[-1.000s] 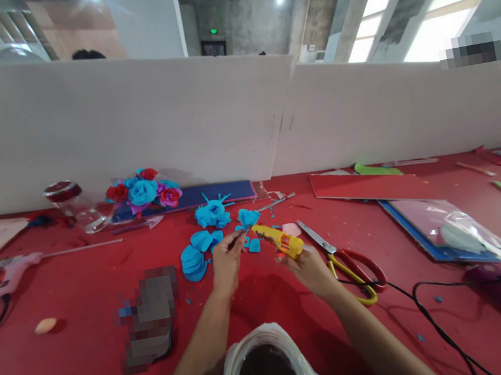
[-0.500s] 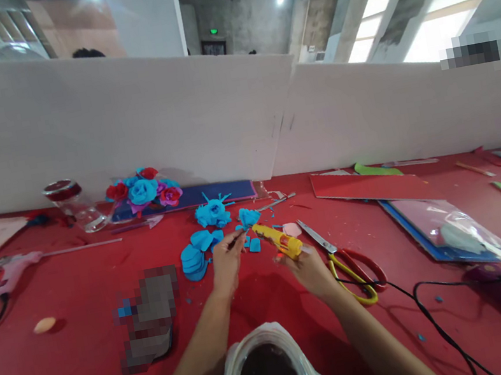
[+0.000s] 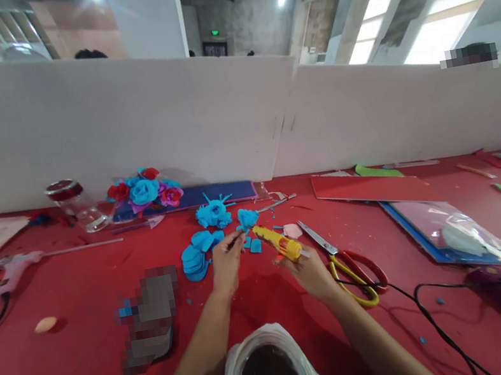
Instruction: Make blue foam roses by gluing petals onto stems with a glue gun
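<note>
A bouquet (image 3: pixel 144 192) looks done, the left hand (image 3: pixel 226 263) pinches a seemingly unfinished blue flower (image 3: pixel 248 217), the right hand (image 3: pixel 308 271) grips a glue gun (image 3: pixel 279 242), loose petals (image 3: pixel 195 263) lie unattached

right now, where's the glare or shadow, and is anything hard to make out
Head view: the large window at upper right is blown out white, and plastic wrapping at right glares; head view: a shadow falls right of the beige piece; head view: whether the yellow glue gun touches the blue flower is too small to tell.
</note>
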### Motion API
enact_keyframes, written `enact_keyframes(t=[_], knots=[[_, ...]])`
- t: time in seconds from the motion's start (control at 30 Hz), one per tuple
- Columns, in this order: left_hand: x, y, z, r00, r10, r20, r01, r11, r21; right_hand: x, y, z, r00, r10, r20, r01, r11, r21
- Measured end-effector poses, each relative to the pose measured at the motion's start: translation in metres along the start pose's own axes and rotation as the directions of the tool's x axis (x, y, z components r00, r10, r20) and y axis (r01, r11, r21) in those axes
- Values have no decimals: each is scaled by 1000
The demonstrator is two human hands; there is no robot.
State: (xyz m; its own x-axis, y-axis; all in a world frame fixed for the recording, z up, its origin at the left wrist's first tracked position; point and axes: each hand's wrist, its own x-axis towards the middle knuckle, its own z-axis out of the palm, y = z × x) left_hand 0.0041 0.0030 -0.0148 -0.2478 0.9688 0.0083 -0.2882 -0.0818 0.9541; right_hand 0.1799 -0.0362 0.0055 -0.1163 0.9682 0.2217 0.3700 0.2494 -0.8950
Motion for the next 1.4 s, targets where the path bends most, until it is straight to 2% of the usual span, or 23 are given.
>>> enact_keyframes(t=[0.13,0.2,0.27,0.3,0.37,0.43,0.53,0.6,0.67,0.7,0.73,0.77,0.8,0.83,0.9,1.0,1.13,1.23,1.33,1.4], knots=[[0,4,0,999,-35,-25,33,996,-85,4,-6,-8,998,-44,-33,44,999,-1],[0,6,-1,998,-52,-36,48,991,-124,7,-5,-24,992,-48,-120,39,996,-76],[0,8,-1,996,-80,-29,73,981,-178,10,1,-46,965,-35,-261,-33,967,-253],[0,10,-1,995,-98,-20,91,973,-210,10,6,-59,942,-29,-334,-105,921,-375],[-1,13,-1,991,-131,5,128,955,-269,8,19,-84,914,-6,-405,-263,752,-604],[-2,16,0,988,-149,26,150,938,-312,4,31,-104,882,93,-462,-422,593,-686],[-4,21,3,986,-155,55,164,921,-352,0,39,-116,827,184,-531,-550,456,-699],[-5,23,3,985,-155,71,170,918,-358,3,33,-109,811,103,-576,-552,462,-694],[-5,24,2,984,-155,86,175,918,-355,12,18,-86,838,-37,-544,-414,606,-679],[-5,23,2,984,-155,92,178,917,-357,18,9,-69,873,-87,-481,-274,728,-628],[-5,23,1,983,-154,102,181,915,-360,24,0,-50,925,-89,-371,-123,850,-512],[-5,22,1,982,-150,117,183,912,-367,30,-9,-29,962,-53,-269,-42,941,-335],[-4,21,0,980,-145,134,185,908,-376,36,-17,-8,981,-6,-195,-23,989,-145],[-4,20,0,978,-141,155,192,903,-385,41,-23,13,991,29,-129,-24,999,42],[-3,19,0,969,-148,196,217,890,-402,47,-30,47,998,57,-28,-45,944,326],[-3,17,1,954,-195,227,274,874,-402,50,-29,72,995,94,-44,-63,882,468],[-3,17,1,950,-222,219,290,888,-357,49,-23,72,991,86,-100,-28,878,478],[1,17,-4,970,-196,141,232,919,-319,49,-22,66,990,67,-122,2,870,494],[6,18,-12,980,-188,58,197,928,-316,47,-23,65,995,93,-41,-58,857,512],[8,19,-15,976,-205,72,218,915,-340,46,-25,67,994,106,20,-100,849,518]])
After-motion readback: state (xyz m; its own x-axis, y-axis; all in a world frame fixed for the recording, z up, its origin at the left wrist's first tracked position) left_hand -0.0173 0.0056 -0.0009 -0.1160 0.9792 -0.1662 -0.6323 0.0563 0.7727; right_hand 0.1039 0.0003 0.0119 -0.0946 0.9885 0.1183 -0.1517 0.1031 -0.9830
